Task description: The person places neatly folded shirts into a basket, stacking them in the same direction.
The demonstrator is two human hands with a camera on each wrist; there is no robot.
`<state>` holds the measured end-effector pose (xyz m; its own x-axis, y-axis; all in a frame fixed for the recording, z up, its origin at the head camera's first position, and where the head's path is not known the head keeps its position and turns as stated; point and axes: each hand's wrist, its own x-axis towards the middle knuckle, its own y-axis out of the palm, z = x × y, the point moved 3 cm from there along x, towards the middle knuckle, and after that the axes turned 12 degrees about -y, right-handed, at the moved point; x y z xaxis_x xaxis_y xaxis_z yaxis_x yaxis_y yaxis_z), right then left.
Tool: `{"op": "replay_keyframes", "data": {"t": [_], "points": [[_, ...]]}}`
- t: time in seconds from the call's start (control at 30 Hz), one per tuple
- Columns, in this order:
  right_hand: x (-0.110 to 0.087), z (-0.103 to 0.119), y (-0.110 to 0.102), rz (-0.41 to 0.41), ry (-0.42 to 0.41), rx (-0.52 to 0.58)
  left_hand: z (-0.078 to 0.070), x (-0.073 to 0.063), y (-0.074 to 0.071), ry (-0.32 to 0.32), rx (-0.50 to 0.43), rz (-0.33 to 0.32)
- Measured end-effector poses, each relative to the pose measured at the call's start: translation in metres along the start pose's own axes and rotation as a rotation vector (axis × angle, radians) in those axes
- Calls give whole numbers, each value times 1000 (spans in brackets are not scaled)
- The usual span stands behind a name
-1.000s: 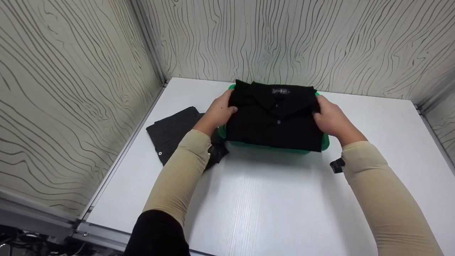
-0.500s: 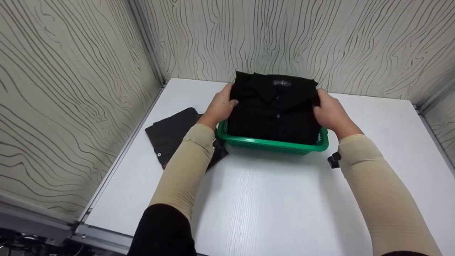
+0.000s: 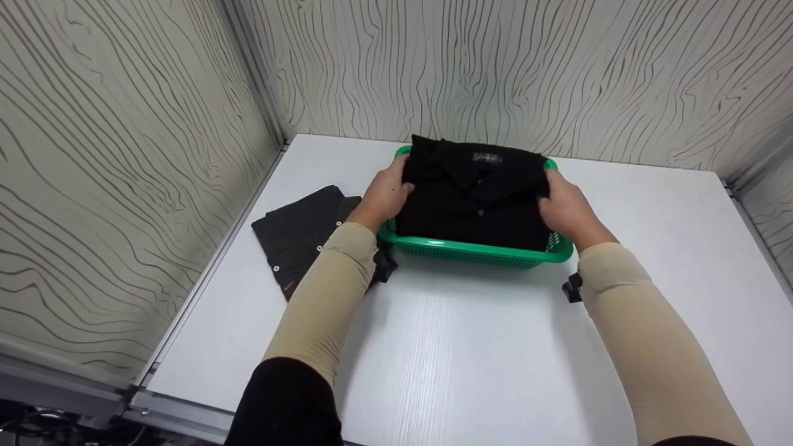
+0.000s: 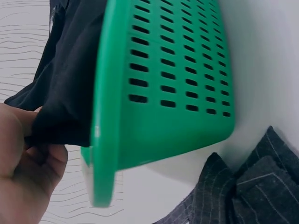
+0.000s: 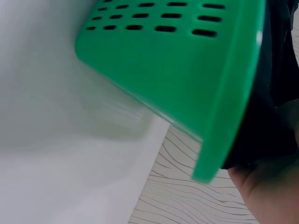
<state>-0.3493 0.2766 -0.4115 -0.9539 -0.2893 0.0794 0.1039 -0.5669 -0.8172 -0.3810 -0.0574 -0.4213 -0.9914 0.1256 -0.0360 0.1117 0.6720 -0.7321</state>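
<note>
A folded black collared shirt (image 3: pixel 477 210) lies in the mouth of a green plastic basket (image 3: pixel 471 248), its collar and label toward the back wall. My left hand (image 3: pixel 385 193) pinches the shirt's left side between thumb and fingers; the left wrist view shows the black cloth (image 4: pixel 70 84) gripped just above the basket rim (image 4: pixel 105 116). On the opposite side my right hand (image 3: pixel 567 207) holds the shirt's right edge, its fingertips partly hidden by cloth and rim in the right wrist view. The basket's inside is covered by the shirt.
Left of the basket lies a folded dark grey shirt (image 3: pixel 297 229) with white buttons, partly behind my left forearm. The white table (image 3: pixel 483 359) is bounded by wood-patterned panels (image 3: pixel 495 74) at the back and sides.
The black shirt rose slightly toward the back wall, then came down into the basket with both hands. Its front edge, earlier draped over the basket's front rim, now sits inside it.
</note>
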Motion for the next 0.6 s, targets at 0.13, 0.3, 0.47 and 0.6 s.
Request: {"op": "replay_keyframes", "data": {"t": [0.13, 0.3, 0.47, 0.6], "points": [[-2, 0, 5, -14, 14, -5, 2, 0, 4, -23, 29, 0], [-3, 0, 10, -24, 40, -33, 6, 1, 11, -55, 80, -14], [-4, -5, 14, -22, 69, -59, 7, -1, 18, -55, 117, -36], [-5, -9, 15, -24, 81, -59, 6, -2, 22, -29, 172, -66]]}}
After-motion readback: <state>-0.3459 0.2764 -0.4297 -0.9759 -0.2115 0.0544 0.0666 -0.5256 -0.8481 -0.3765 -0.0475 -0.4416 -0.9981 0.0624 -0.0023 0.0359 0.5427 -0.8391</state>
